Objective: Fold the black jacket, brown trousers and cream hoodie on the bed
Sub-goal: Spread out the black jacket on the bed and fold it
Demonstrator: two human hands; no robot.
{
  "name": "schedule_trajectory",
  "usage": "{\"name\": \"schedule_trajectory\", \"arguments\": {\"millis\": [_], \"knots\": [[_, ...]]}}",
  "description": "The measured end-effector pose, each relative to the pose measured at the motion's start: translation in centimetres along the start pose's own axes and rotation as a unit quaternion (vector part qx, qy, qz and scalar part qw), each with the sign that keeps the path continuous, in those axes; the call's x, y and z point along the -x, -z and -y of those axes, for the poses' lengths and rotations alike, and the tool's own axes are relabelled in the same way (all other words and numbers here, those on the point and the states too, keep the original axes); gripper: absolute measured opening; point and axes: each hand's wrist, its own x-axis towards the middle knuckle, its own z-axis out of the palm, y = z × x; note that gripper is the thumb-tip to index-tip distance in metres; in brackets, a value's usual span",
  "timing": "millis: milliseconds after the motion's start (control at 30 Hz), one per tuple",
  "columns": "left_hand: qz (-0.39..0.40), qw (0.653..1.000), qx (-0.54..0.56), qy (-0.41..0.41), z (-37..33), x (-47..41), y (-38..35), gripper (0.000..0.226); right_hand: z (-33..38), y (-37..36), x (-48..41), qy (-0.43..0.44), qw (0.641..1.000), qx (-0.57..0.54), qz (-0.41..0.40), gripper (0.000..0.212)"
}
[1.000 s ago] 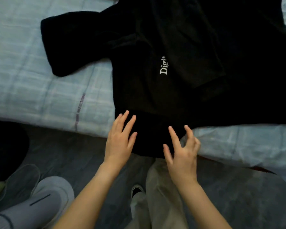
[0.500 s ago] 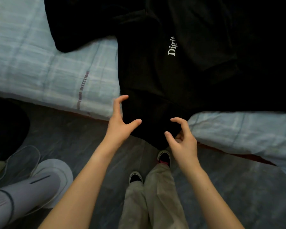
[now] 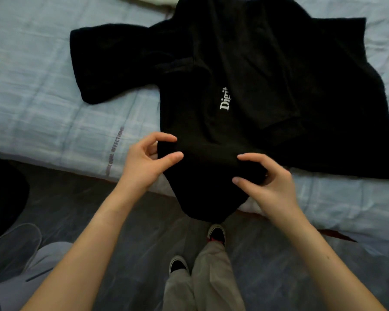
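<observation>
Both hands now close on the black jacket (image 3: 245, 86), where a second ago their fingers hovered spread and touched nothing. The left hand (image 3: 144, 162) pinches the hanging end at its 9 o'clock side; the right hand (image 3: 270, 182) pinches the 3 o'clock side, each grip narrow and holding cloth. The jacket lies spread on the bed (image 3: 43, 97), one end drooping over the near edge (toward 6 o'clock). Judging by this, the first fold is starting.
</observation>
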Motion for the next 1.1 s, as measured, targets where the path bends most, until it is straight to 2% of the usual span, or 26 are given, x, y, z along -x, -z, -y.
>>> {"name": "schedule_trajectory", "arguments": {"millis": [100,167,267,333,500,667,733,833,933,1100], "knots": [[-0.004,0.998,0.056,-0.031,-3.6,-4.1,-0.8,0.031,2.9,0.8,-3.7,-0.011,0.993,-0.058,-0.105,0.042],[0.028,0.997,0.055,-0.049,-4.8,-7.9,-1.8,0.041,3.7,1.6,-7.1,-0.018,0.987,-0.079,-0.138,0.042],[0.068,0.996,-0.007,-0.059,-4.0,-13.6,-4.0,0.061,2.4,2.1,-12.3,-0.054,0.99,-0.079,-0.103,0.059],[0.059,0.995,-0.066,-0.046,-1.8,-16.5,-5.5,0.061,0.0,1.8,-14.7,-0.085,0.993,-0.051,-0.071,0.068],[0.026,0.994,-0.108,0.003,2.9,-19.4,-7.0,0.049,-4.2,1.3,-16.9,-0.116,0.99,-0.009,-0.075,0.056],[0.058,0.991,-0.122,0.014,2.5,-19.3,-6.5,0.05,-3.2,1.8,-15.3,-0.119,0.99,-0.054,-0.053,0.072],[0.064,0.992,-0.105,0.02,1.9,-18.8,-6.5,0.053,-2.8,2.0,-13.4,-0.109,0.991,-0.021,-0.071,0.076],[0.033,0.997,-0.058,0.038,1.1,-16.7,-5.4,0.061,-2.8,2.2,-10.5,-0.094,0.99,0.059,-0.087,0.079],[0.023,0.995,-0.079,0.048,1.6,-12.2,-4.1,0.068,-3.4,1.9,-8.0,-0.117,0.99,0.068,-0.041,0.085],[0.014,0.979,-0.19,0.078,3.5,-6.5,-3.5,0.069,-4.2,0.1,-4.8,-0.159,0.981,0.08,0.076,0.1]]}}
